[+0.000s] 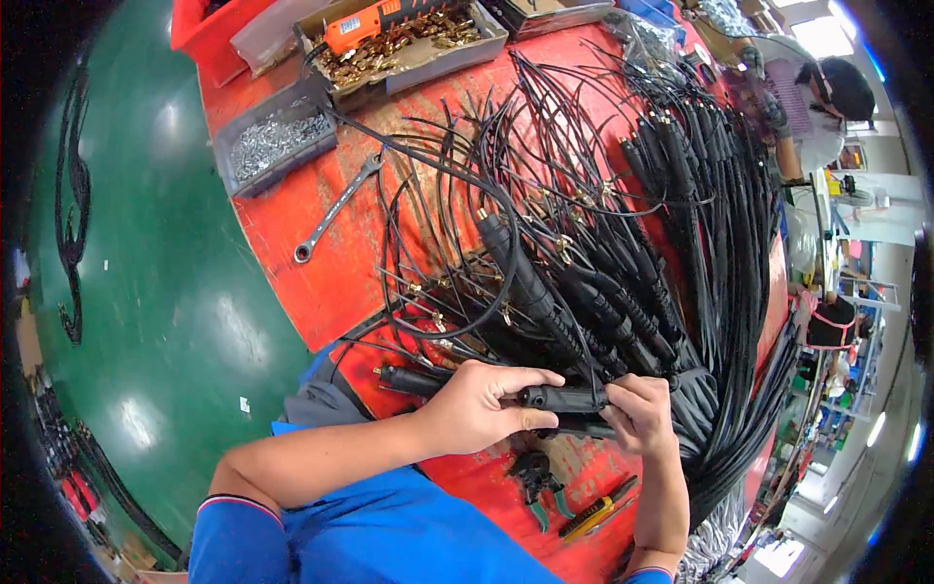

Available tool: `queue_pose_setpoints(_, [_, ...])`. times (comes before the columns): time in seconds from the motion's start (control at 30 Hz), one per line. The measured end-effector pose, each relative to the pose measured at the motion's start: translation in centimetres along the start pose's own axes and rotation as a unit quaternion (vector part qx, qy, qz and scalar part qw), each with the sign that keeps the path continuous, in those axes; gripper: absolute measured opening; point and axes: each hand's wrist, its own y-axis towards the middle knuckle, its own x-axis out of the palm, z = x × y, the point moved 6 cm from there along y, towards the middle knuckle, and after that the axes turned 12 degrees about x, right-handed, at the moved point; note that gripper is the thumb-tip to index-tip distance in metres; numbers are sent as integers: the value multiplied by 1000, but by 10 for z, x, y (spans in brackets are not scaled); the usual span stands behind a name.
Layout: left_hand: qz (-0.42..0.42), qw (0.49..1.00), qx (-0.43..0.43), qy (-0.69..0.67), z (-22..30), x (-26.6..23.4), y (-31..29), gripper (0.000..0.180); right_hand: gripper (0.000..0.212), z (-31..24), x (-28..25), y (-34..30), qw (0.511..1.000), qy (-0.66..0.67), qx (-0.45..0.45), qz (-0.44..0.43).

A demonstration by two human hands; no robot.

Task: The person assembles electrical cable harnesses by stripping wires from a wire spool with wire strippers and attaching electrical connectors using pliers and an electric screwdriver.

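- Currently, one black tubular handle (pixel 564 397), matte, smooth-sided, at 4–5 o'clock from view centre, over the worn red table (pixel 311 302).
- Two hands on it: left hand (pixel 491 407) grasping its 9 o'clock end, thumb opposing fingers; right hand (pixel 637 414) curled tight at the 3 o'clock end.
- Black cables (pixel 730 253), rubbery, bundled, 3 o'clock; too many to count.
- One steel wrench (pixel 338 209), 10 o'clock.
- One grey bin (pixel 292 167), small silvery parts (pixel 277 142), 10 o'clock.
- One box (pixel 443 64), brass-coloured fittings (pixel 428 37), 12 o'clock.
- One green-handled cutter (pixel 540 487), 5 o'clock.
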Motion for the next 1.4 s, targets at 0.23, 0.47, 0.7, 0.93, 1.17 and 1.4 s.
queue_pose_setpoints(0.23, [3, 995, -51, -80, -13, -1, -4, 43, 26, -3, 0, 3, 1000, -10, 5, -3])
queue_pose_setpoints(0.47, [-4, 997, -54, -62, -14, -6, -2, 46, 27, -3, 0, 4, 1000, -14, 1, 13])
queue_pose_setpoints(0.7, [-6, 992, -79, -99, -14, -5, -2, 47, 26, -4, -1, 0, 1000, -10, -10, 26])
queue_pose_setpoints(0.93, [-7, 995, -90, -43, -14, -10, 2, 45, 33, -10, -12, 6, 999, -41, 8, 3])
queue_pose_setpoints(1.17, [9, 995, -98, -25, -8, -9, 3, 46, 75, -27, -3, 2, 988, -102, 16, 118])
queue_pose_setpoints(1.4, [19, 998, -63, -7, -8, -10, 3, 46, 65, -27, 10, 12, 987, -126, 20, 97])
